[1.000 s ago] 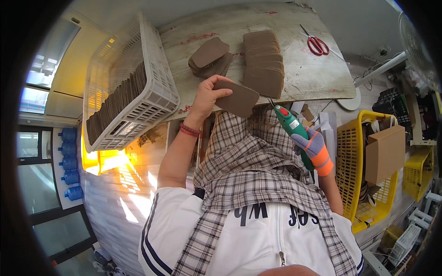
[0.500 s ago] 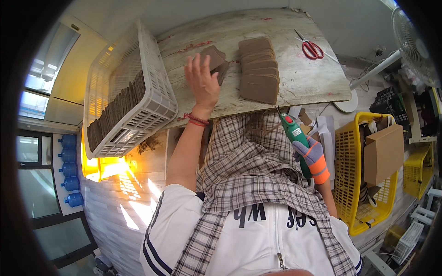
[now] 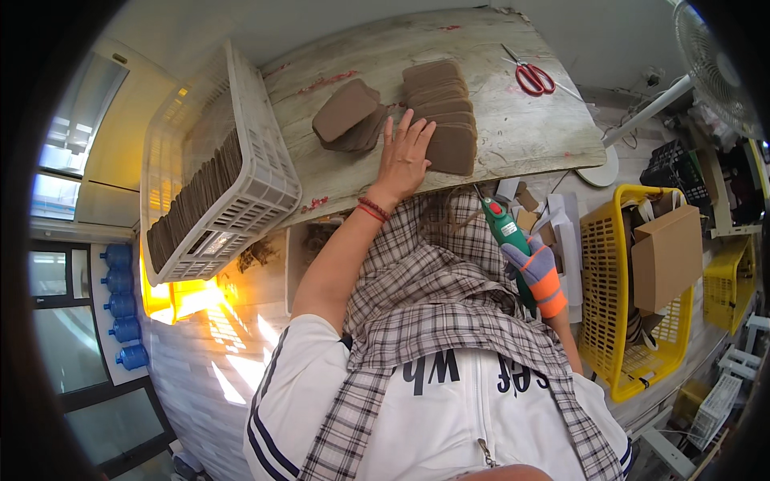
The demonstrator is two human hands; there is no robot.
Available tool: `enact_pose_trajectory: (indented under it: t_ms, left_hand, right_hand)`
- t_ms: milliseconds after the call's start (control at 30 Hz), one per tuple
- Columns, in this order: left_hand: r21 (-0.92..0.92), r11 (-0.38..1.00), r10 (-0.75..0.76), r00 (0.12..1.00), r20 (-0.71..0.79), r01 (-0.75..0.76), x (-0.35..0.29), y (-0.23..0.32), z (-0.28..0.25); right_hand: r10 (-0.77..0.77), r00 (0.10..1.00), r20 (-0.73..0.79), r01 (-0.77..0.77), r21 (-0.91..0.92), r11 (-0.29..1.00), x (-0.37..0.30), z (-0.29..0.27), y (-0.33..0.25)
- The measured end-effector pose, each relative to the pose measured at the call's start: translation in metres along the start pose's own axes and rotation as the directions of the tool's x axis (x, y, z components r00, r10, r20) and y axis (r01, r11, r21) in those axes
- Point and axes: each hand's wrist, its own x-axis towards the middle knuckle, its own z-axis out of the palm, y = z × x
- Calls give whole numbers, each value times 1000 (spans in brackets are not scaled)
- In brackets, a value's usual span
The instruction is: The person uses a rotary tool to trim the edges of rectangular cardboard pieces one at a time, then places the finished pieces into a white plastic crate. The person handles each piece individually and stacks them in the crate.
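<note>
A row of overlapping brown flat pieces (image 3: 439, 92) with rounded corners lies on the worn table. My bare left hand (image 3: 405, 156) is open, its fingertips on the nearest piece of that row. Just left of the hand sits a smaller, fanned pile of the same brown pieces (image 3: 346, 111). In a purple-grey and orange glove, my right hand (image 3: 536, 274) is closed round a green handheld power tool (image 3: 505, 229). The tool has a red button and a thin tip, which points up at the table's front edge.
On the left, a white plastic crate (image 3: 265, 152) holds many upright brown pieces. Red-handled scissors (image 3: 533, 80) lie at the table's far right. A yellow basket (image 3: 597, 297) with a cardboard box (image 3: 666, 260) stands to the right, below a fan (image 3: 714, 68).
My left hand has moved right, from the smaller pile to the near end of the row, uncovering the pile. My right hand keeps hold of the tool in nearly the same place.
</note>
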Motion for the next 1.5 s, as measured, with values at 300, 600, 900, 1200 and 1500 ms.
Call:
enact_pose_trajectory:
  t_ms: [300, 600, 900, 1200, 1500]
  left_hand:
    - [-88, 989, -133, 972, -194, 118, -17, 8, -11]
    - [-959, -249, -628, 732, 264, 133, -23, 35, -9]
    - [-686, -695, -601, 697, 391, -215, 18, 70, -6]
    - [-648, -738, -571, 689, 447, -191, 22, 92, -7]
    - [-654, -756, -451, 759, 469, -46, 8, 110, -1]
  right_hand:
    - [-21, 1000, -9, 21, -7, 1000, 3, 1, 2]
    - [-47, 999, -23, 48, 30, 998, 6, 10, -22]
    - [-129, 990, -58, 134, 103, 986, 5, 24, -55]
    - [-159, 985, -71, 167, 136, 977, 1, 21, -61]
    - [-220, 967, -130, 235, 115, 965, -1, 17, -72]
